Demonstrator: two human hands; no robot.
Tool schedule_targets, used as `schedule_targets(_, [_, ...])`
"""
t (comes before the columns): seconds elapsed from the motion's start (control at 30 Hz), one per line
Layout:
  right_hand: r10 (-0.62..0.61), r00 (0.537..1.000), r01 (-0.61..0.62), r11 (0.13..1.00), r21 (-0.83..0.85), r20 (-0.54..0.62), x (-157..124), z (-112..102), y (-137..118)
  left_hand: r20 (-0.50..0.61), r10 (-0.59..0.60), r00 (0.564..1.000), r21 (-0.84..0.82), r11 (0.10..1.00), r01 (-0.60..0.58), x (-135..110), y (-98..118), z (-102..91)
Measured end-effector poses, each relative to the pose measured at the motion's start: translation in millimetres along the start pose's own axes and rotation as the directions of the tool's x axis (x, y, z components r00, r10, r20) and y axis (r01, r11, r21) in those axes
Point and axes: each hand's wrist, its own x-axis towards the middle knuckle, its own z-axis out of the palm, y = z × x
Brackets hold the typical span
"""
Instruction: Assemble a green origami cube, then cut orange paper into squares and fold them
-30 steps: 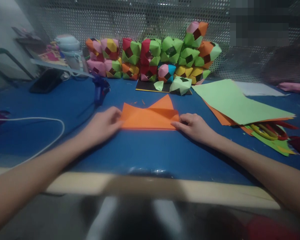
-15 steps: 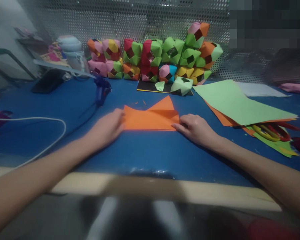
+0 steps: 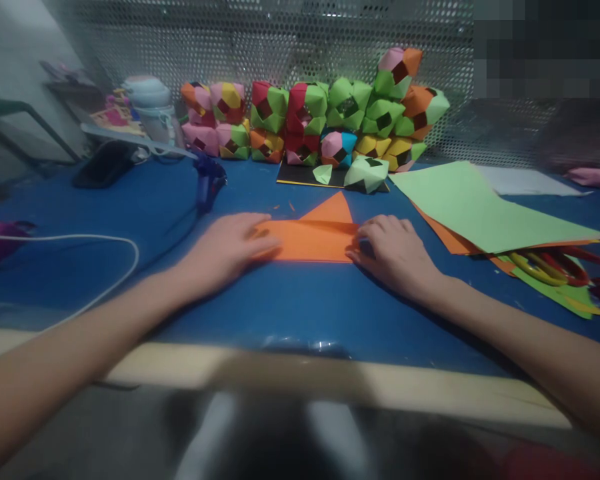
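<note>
A folded orange paper (image 3: 316,239) lies flat on the blue table (image 3: 290,300), with a triangular flap pointing away from me. My left hand (image 3: 227,248) lies over its left end, fingers flat and pressing down. At the paper's right end my right hand (image 3: 394,251) rests with curled fingers pressing its edge. Neither hand lifts the paper.
Stacked multicoloured paper cubes (image 3: 310,120) line the perforated back wall. Loose green and orange sheets (image 3: 475,207) lie to the right over scissors (image 3: 545,263). A blue glue gun (image 3: 207,180), a phone (image 3: 103,163), a white jar (image 3: 150,103) and a white cable (image 3: 90,240) are on the left.
Both hands have slid inward over the orange paper's ends. The left corner flap that stood up is now pressed flat under my left hand.
</note>
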Motion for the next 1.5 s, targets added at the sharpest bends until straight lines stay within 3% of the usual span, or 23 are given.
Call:
schedule_targets(0.07, [-0.146,0.989,0.147,0.989,-0.036,0.015,3.1,-3.9,-2.6,0.073,0.05,0.996,-0.017,0.999,-0.049,3.4,0.7,-2.4])
schedule_targets(0.2, [-0.376,0.923,0.38,0.924,-0.045,0.077,8.6,-10.5,-3.2,0.17,0.118,0.978,0.066,0.989,-0.131,7.4,2.7,-5.3])
schedule_targets(0.43, [-0.495,0.85,0.51,0.859,-0.047,0.177,16.7,-12.8,-2.2,0.214,0.16,0.964,0.15,0.969,-0.194,9.9,3.9,-3.4])
schedule_targets(0.7, [-0.523,0.822,0.548,0.834,-0.061,0.228,23.3,-15.4,-6.2,0.274,0.142,0.951,0.199,0.959,-0.201,12.5,8.5,-3.9])
schedule_targets(1.03, [-0.522,0.82,0.528,0.848,0.044,0.236,6.9,-25.4,14.0,0.204,0.143,0.968,0.275,0.941,-0.197,0.7,7.9,-0.7])
schedule_targets(1.3, [-0.503,0.82,0.483,0.864,0.142,0.274,1.0,-35.6,25.9,0.199,0.121,0.973,0.279,0.944,-0.174,-17.8,13.9,-12.8])
schedule_targets(1.5, [-0.479,0.817,0.443,0.878,0.183,0.32,1.1,-40.1,27.5,0.243,0.018,0.97,0.244,0.967,-0.078,-21.5,16.7,-25.8])
